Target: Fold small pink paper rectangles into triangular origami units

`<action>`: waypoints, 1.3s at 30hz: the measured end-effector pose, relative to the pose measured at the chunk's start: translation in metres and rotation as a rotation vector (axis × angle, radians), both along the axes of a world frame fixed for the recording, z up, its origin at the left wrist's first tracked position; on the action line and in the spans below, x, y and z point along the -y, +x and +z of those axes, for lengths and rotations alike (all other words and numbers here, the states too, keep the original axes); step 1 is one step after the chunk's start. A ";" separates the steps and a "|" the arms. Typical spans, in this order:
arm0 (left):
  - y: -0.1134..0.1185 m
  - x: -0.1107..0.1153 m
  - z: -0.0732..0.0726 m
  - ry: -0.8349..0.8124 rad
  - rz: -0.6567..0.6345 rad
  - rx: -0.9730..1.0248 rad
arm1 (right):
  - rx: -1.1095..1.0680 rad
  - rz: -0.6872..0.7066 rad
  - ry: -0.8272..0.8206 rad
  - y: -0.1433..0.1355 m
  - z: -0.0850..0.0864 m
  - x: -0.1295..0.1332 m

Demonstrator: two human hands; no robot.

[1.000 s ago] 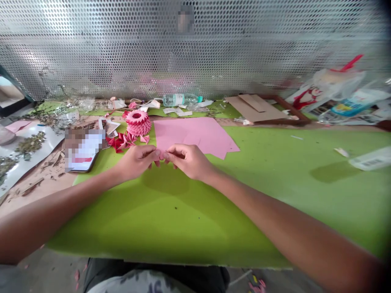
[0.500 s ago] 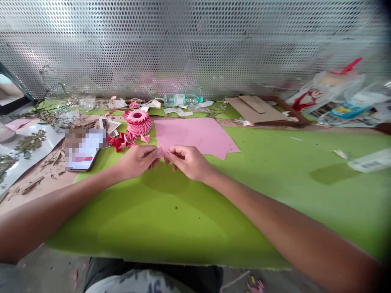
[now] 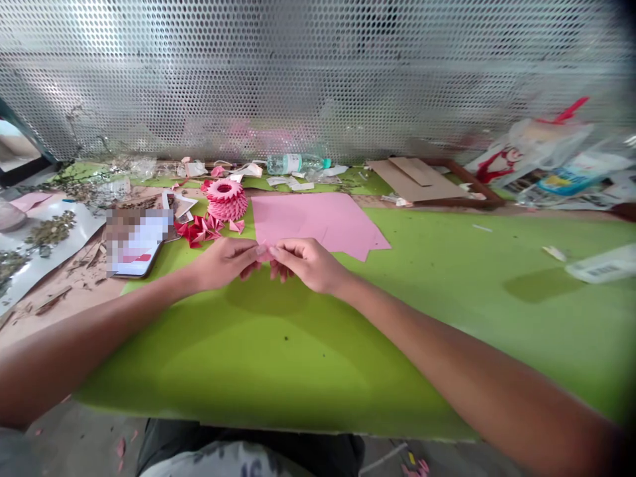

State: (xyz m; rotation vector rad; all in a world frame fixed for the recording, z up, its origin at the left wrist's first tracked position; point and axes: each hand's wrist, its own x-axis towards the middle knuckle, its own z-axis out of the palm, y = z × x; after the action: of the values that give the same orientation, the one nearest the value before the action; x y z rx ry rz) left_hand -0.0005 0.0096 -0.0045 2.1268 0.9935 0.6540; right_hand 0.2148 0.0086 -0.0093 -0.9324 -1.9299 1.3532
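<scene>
Between my hands is a small pink paper piece [image 3: 266,250], mostly covered by the fingertips. My left hand [image 3: 233,260] pinches its left side with thumb and fingers, and my right hand [image 3: 303,262] pinches its right side. Both are held above the green table [image 3: 278,371]. Just behind them lie pink paper sheets [image 3: 308,215]. To the left of the sheets stands a ring-shaped stack of folded pink paper [image 3: 227,200], with red and pink folded triangles [image 3: 199,230] in front of it.
A phone [image 3: 142,248] lies at the left, near dried plant bits [image 3: 47,232] on white plastic. At the back are a clear bottle [image 3: 297,163] and brown cardboard [image 3: 417,180]. Plastic packages [image 3: 566,172] stand back right; a white packet [image 3: 603,265] is at the right.
My fingertips have come slightly closer together around the small pink piece, and the right hand's lower fingers have shifted. The things on the table look unmoved.
</scene>
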 end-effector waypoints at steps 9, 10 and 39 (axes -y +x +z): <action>-0.016 -0.006 -0.005 0.596 -0.012 0.022 | -0.138 -0.067 -0.069 -0.001 0.002 -0.001; -0.016 -0.006 -0.005 0.654 -0.005 -0.009 | -0.143 -0.069 -0.073 -0.001 0.003 -0.001; 0.007 0.000 -0.005 -0.072 0.198 0.482 | -0.105 -0.023 0.037 -0.001 0.000 0.001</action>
State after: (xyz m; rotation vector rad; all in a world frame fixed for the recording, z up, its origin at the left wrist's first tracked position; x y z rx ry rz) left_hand 0.0062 0.0093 -0.0098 1.7008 0.9397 1.1451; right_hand 0.2135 0.0076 -0.0091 -0.8458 -1.8533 1.3226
